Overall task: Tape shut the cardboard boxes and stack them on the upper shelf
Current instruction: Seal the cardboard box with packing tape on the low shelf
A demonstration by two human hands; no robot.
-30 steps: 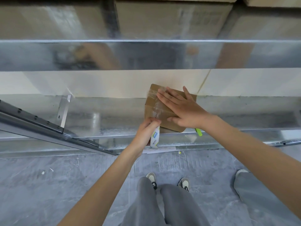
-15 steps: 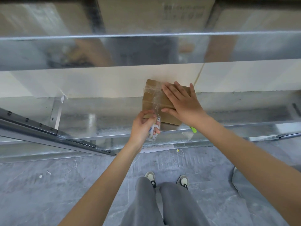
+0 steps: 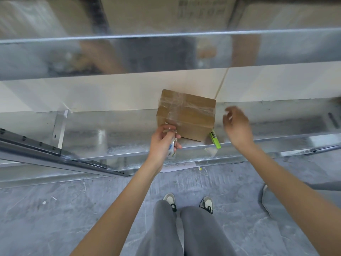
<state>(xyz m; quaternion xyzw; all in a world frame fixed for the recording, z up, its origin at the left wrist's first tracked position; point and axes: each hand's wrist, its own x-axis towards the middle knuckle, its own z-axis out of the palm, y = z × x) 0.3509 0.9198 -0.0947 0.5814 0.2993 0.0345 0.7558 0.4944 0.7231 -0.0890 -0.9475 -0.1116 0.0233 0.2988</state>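
A small cardboard box [image 3: 191,117] stands on the lower metal shelf [image 3: 110,137], crossed by strips of clear tape on its top. My left hand [image 3: 163,141] grips a roll of clear tape [image 3: 171,150] at the box's front left corner, with tape running from the roll up onto the box. My right hand [image 3: 237,126] hovers in the air just right of the box, blurred, fingers loosely curled and holding nothing. A bright green utility knife [image 3: 215,139] lies on the shelf edge by the box's front right corner.
The upper shelf's metal beam [image 3: 166,50] runs across the view, with several large cardboard boxes [image 3: 166,13] on it. A grey angled rail [image 3: 46,152] juts out at the left. Below are the grey floor, my legs and shoes [image 3: 188,202].
My right hand has lifted off the top of the box and moved to the right. The left hand has stayed at the front left corner with the tape roll.
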